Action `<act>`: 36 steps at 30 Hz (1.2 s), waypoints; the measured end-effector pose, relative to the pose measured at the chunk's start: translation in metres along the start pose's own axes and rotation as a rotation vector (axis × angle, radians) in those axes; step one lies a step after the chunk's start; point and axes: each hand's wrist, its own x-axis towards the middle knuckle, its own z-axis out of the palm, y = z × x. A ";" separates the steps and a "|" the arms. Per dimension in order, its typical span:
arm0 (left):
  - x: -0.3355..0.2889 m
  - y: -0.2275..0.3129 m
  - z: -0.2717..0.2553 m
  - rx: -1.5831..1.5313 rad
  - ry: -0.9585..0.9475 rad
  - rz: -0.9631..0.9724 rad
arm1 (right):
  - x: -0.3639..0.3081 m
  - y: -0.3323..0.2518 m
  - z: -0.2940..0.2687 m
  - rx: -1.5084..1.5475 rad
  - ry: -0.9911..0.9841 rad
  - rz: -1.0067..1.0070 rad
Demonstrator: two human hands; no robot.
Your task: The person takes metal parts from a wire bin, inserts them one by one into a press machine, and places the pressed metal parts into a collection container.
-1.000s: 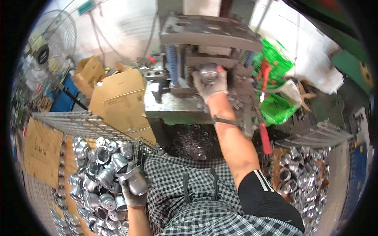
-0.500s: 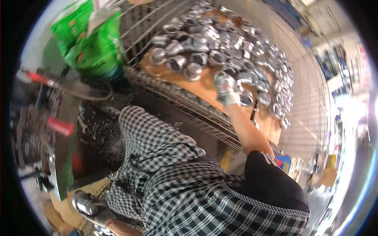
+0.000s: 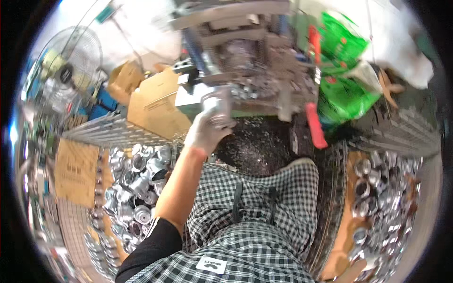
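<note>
My left hand (image 3: 206, 129), in a pale glove, is wrapped round a shiny cylindrical metal casting (image 3: 218, 106). It holds the part up in front of the machine (image 3: 243, 52), near its front edge. Motion smears the part a little. At the lower right edge, my right hand (image 3: 372, 262) shows only in part, low over the silvery metal castings (image 3: 387, 188) in the right wire cage. Its fingers are hidden, so whether it grips one cannot be made out.
Another wire cage on the left holds more castings (image 3: 137, 188) on cardboard. A red-handled tool (image 3: 315, 126) and green bags (image 3: 347, 89) are right of the machine. Metal shavings (image 3: 255, 146) litter the dark area below it. A fan (image 3: 66, 73) and cardboard boxes (image 3: 158, 101) stand at left.
My view has swung left from the right cage to the machine. My left hand has brought its metal casting up to the machine's front. My right hand now shows at the lower right edge.
</note>
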 end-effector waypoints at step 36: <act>-0.245 -0.023 -0.115 0.452 0.898 0.054 | 0.014 -0.255 0.614 -0.367 -1.108 -1.223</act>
